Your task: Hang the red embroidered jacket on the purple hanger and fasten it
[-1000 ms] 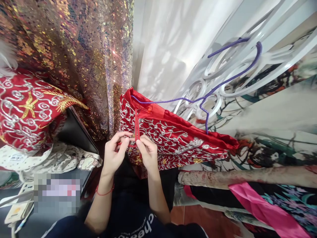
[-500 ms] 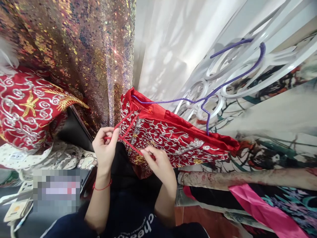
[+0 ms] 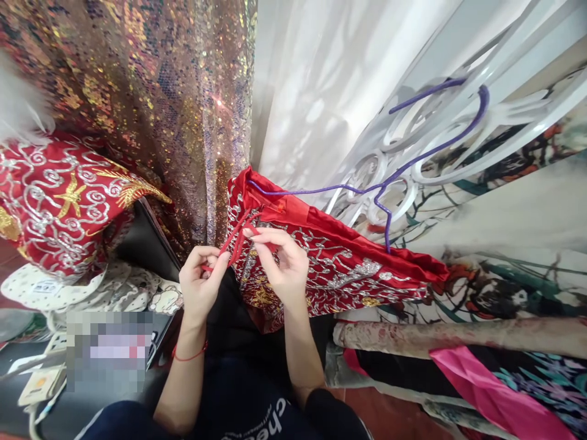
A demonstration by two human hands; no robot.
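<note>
A red garment [image 3: 330, 256] with silver and gold embroidery hangs on a purple hanger [image 3: 321, 190], its gathered satin waistband along the top. From the waistband's left end come thin red drawstrings [image 3: 235, 238]. My left hand [image 3: 204, 278] is closed, pinching a red drawstring between thumb and curled fingers. Higher up and to the right, my right hand [image 3: 282, 260] pinches a red drawstring between thumb and forefinger, close to the waistband. Whether the strings are crossed or looped between the hands is hard to make out.
Another red embroidered piece [image 3: 68, 205] with white feathers lies on a black seat at left, above a white dotted cap [image 3: 50, 287]. A sequined curtain [image 3: 151, 110] hangs behind. White scrolled metalwork [image 3: 398, 153] holds the hanger. Fabric rolls [image 3: 435, 336] lie at lower right.
My right hand has moved up and left, from the lower right of the strings to near the waistband. My left hand has stayed nearly in place, still holding its string.
</note>
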